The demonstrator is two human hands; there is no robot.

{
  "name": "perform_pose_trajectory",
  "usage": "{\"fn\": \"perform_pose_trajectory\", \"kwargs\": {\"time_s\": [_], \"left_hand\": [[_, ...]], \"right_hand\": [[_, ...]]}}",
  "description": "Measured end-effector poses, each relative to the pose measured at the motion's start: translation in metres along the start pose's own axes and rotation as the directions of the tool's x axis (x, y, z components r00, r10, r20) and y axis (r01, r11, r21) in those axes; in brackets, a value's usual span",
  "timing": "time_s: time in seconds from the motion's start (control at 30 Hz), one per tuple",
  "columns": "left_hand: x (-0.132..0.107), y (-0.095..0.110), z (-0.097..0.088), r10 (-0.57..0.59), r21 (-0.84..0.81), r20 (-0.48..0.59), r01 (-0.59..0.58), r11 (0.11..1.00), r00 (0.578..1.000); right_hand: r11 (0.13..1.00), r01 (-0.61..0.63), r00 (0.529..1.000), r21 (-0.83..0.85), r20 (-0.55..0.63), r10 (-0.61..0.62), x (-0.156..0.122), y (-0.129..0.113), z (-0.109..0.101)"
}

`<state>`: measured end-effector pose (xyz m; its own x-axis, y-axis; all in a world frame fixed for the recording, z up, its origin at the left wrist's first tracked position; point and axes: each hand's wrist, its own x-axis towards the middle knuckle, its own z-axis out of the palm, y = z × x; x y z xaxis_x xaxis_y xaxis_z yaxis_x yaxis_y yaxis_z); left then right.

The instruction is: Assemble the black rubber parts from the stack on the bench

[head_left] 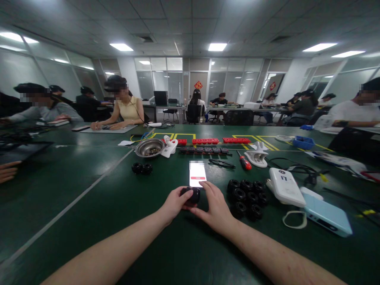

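Both hands close on one black rubber wheel (192,195) at near centre: left hand (175,204) and right hand (214,206) curl their fingers round it. Two wheels (141,168) lie far left; a pile (247,193) waits right, seemingly unprocessed

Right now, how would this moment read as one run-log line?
left hand: grips small black wheel | right hand: on same wheel | phone: just beyond, screen lit | black wheel pile: to right

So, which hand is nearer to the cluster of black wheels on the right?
Right. The right hand lies just left of the cluster of black wheels; the left hand is farther left, beyond it.
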<state>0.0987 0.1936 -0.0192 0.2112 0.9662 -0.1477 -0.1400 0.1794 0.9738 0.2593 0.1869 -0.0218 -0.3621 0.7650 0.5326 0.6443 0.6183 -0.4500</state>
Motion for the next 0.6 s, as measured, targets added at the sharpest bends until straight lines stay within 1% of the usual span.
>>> {"fn": "perform_pose_trajectory", "kwargs": {"time_s": [0.1,0.2,0.27,0.37,0.43,0.53,0.6], "left_hand": [[0.0001,-0.0007,0.0003,0.007,0.010,-0.003,-0.007,1.000,1.000],[-0.0002,-0.0016,-0.0002,0.022,0.041,0.023,-0.023,0.999,0.999],[-0.0002,-0.0014,-0.0008,0.025,0.056,0.027,-0.026,0.998,0.999],[0.0002,-0.0001,-0.0013,-0.005,0.063,0.041,0.002,0.998,0.999],[0.0002,0.0010,-0.0008,-0.008,0.067,0.040,0.005,0.998,0.999],[-0.0003,0.0019,0.0008,0.008,0.070,0.016,-0.009,0.997,1.000],[-0.0007,0.0015,0.0015,0.008,0.065,0.000,-0.008,0.998,1.000]], "right_hand": [[0.995,-0.087,0.995,0.054,0.053,0.084,0.0022,0.0043,0.0015],[0.992,-0.105,0.991,0.068,0.086,0.099,0.0053,0.0074,0.0014],[0.994,-0.078,0.994,0.080,0.081,0.072,0.0061,0.0065,0.0000],[0.996,0.018,0.998,0.089,0.060,-0.023,0.0046,0.0019,-0.0026],[0.996,0.051,0.997,0.075,0.047,-0.055,0.0027,-0.0002,-0.0031],[0.998,-0.017,0.999,0.059,0.042,0.015,0.0009,0.0015,-0.0014],[0.996,-0.068,0.996,0.057,0.064,0.064,0.0014,0.0050,0.0002]]}}
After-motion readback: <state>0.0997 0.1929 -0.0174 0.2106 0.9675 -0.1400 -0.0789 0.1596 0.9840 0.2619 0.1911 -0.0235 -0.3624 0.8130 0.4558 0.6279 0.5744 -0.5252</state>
